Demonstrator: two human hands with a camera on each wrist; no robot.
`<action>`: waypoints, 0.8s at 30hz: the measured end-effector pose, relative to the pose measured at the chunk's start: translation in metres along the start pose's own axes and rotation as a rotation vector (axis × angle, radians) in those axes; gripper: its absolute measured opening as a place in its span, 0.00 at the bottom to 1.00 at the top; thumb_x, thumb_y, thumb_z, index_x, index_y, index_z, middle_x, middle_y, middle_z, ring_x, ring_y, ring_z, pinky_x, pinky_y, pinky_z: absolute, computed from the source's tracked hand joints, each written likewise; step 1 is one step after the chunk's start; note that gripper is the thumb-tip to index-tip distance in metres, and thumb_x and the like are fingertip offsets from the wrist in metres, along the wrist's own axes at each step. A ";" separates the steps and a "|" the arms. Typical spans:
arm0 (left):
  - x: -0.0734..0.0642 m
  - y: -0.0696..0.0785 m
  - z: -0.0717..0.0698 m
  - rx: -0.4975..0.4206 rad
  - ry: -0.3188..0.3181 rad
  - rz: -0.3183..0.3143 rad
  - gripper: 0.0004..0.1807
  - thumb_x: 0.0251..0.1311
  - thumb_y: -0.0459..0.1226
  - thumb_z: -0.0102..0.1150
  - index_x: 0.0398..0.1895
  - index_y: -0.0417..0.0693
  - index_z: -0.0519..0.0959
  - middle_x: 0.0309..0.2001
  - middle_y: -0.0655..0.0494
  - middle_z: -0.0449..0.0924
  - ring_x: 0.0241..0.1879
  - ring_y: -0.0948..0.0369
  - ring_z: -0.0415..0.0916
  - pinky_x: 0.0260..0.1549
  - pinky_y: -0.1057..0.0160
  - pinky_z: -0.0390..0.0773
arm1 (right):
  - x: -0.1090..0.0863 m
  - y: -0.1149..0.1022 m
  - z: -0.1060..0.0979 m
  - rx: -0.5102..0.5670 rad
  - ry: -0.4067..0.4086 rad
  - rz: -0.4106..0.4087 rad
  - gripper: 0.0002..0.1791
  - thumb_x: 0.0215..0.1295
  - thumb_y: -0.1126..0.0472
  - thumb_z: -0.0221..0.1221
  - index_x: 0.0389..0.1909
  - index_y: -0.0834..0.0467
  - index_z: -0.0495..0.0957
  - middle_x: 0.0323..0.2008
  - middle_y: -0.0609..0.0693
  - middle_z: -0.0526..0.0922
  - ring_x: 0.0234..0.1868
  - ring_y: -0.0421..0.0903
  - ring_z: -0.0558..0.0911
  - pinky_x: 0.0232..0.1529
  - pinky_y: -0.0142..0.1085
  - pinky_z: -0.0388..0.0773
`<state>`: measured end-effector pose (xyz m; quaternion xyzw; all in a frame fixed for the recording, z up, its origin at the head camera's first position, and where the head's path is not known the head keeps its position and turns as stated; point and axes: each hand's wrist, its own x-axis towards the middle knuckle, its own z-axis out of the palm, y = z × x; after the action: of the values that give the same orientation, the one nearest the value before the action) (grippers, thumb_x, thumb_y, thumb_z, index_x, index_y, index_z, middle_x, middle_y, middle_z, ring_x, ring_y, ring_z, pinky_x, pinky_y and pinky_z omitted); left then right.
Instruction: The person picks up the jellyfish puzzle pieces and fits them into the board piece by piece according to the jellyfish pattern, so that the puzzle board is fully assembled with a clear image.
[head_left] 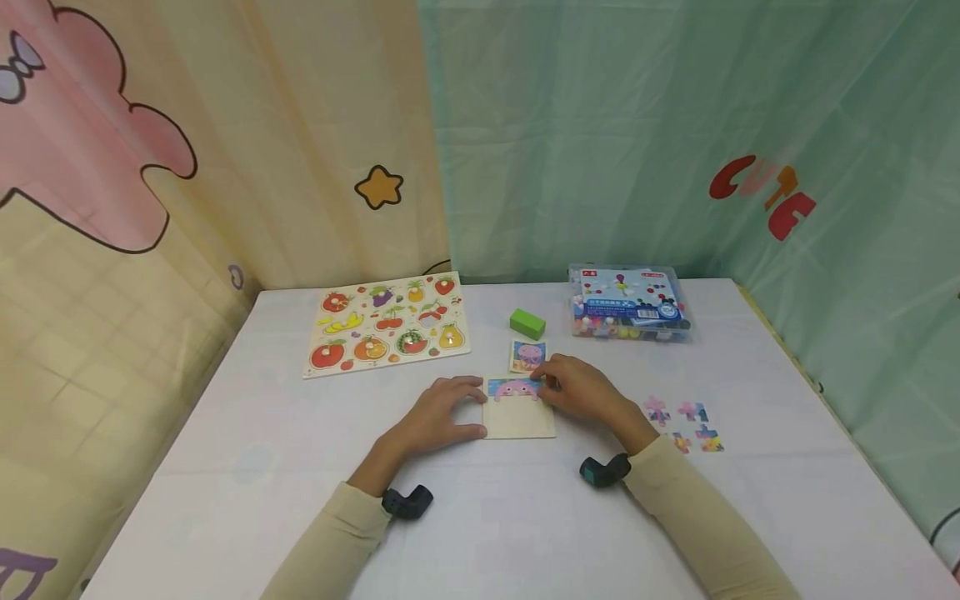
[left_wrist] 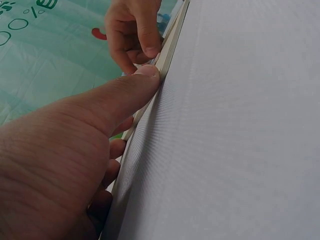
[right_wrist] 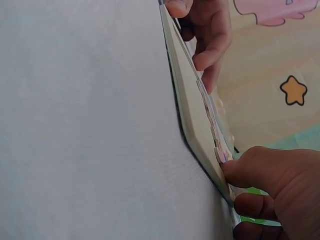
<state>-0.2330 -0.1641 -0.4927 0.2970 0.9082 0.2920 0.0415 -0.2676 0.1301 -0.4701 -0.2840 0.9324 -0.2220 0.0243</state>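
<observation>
A small wooden puzzle board (head_left: 519,418) lies on the white table with a strip of pink and blue puzzle pieces (head_left: 513,388) along its far side. My left hand (head_left: 444,414) holds the board's left edge, thumb at the near corner and fingers toward the far one. In the left wrist view its thumb (left_wrist: 135,87) rests on the rim. At the far right corner my right hand (head_left: 579,387) pinches a puzzle piece, its fingers curled and partly hiding it. The right wrist view shows that thumb (right_wrist: 245,170) against the row's end.
Several loose puzzle pieces (head_left: 693,412) lie right of the right forearm. Behind the board are a small picture card (head_left: 528,356) and a green block (head_left: 527,324). A fruit puzzle board (head_left: 387,325) lies back left, a clear plastic box of beads (head_left: 630,302) back right.
</observation>
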 end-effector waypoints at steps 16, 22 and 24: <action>0.001 0.001 -0.001 -0.006 0.005 0.005 0.24 0.59 0.52 0.71 0.56 0.54 0.80 0.70 0.54 0.70 0.69 0.49 0.63 0.66 0.45 0.62 | 0.000 -0.002 0.001 -0.029 0.040 -0.059 0.11 0.63 0.62 0.68 0.46 0.52 0.87 0.32 0.42 0.75 0.30 0.41 0.71 0.31 0.36 0.71; 0.000 0.001 -0.001 -0.003 0.006 0.004 0.24 0.58 0.52 0.72 0.55 0.55 0.80 0.70 0.54 0.70 0.69 0.50 0.63 0.66 0.45 0.62 | 0.000 0.000 0.001 -0.008 0.029 -0.064 0.11 0.65 0.62 0.67 0.47 0.53 0.87 0.33 0.43 0.76 0.31 0.41 0.71 0.33 0.37 0.72; 0.001 0.001 0.000 -0.002 0.003 0.001 0.24 0.58 0.52 0.72 0.55 0.55 0.80 0.70 0.55 0.70 0.69 0.50 0.63 0.66 0.45 0.62 | -0.001 0.000 -0.002 0.007 0.012 -0.051 0.12 0.66 0.61 0.66 0.50 0.53 0.86 0.34 0.42 0.77 0.33 0.41 0.72 0.35 0.37 0.73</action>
<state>-0.2333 -0.1635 -0.4920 0.2969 0.9079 0.2933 0.0403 -0.2670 0.1312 -0.4685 -0.3061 0.9243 -0.2277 0.0140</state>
